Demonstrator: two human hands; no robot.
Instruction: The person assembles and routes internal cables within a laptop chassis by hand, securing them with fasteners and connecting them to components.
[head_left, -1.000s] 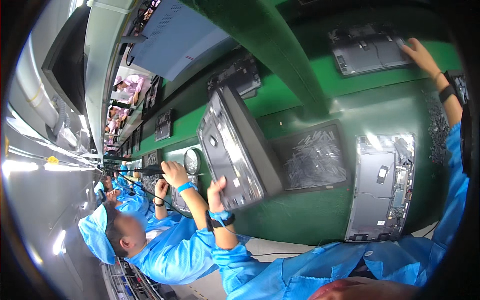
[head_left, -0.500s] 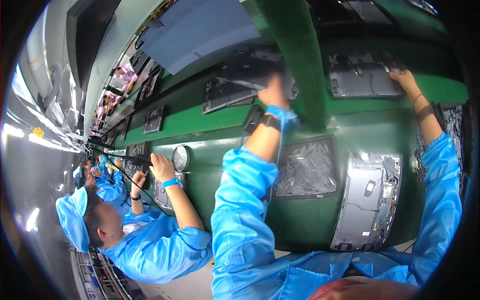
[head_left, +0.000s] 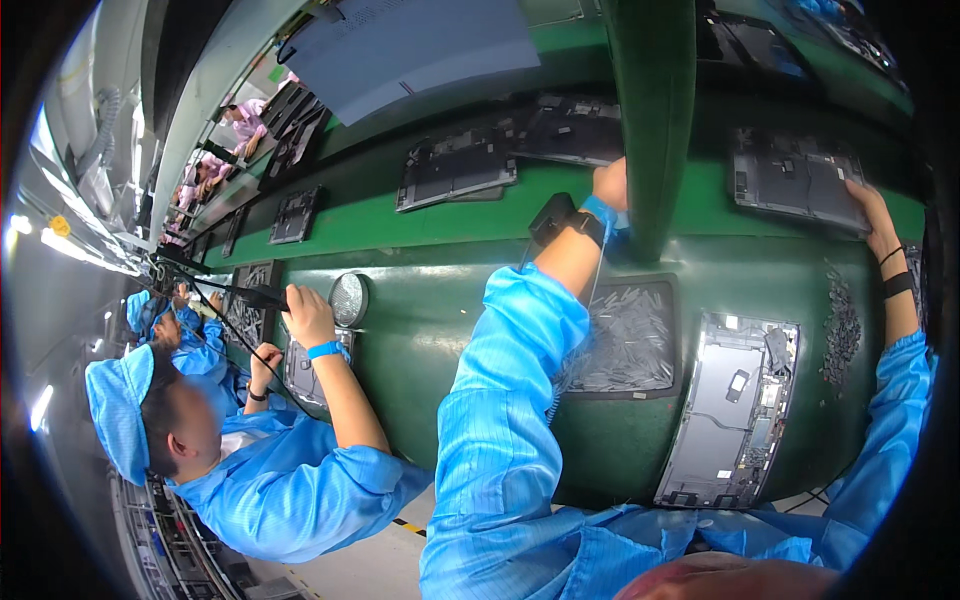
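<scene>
My right hand (head_left: 873, 215) grips the right end of a dark laptop base (head_left: 798, 178) with exposed inner parts, thumb on its top edge, at the far right. My left hand (head_left: 611, 185) is beside the green post (head_left: 655, 130), which hides its fingers. Just beyond that hand lies another opened laptop base (head_left: 570, 132), partly behind the post. A third laptop base (head_left: 455, 165) is on its left. Close to my body, an opened laptop base (head_left: 715, 420) with its circuit board showing lies lengthwise on the green table (head_left: 450, 330).
A dark tray (head_left: 675, 385) heaped with grey strips stands between my arms. Small black pieces (head_left: 840, 330) lie loose by my right forearm. A round tin (head_left: 348, 299) sits further left, near a co-worker (head_left: 270, 450) holding a black tool (head_left: 262, 298). A large grey panel (head_left: 420, 50) overhangs the back.
My right hand and its laptop base have moved right. My left hand has moved right to the post; the laptop base it was at now lies beside the third one.
</scene>
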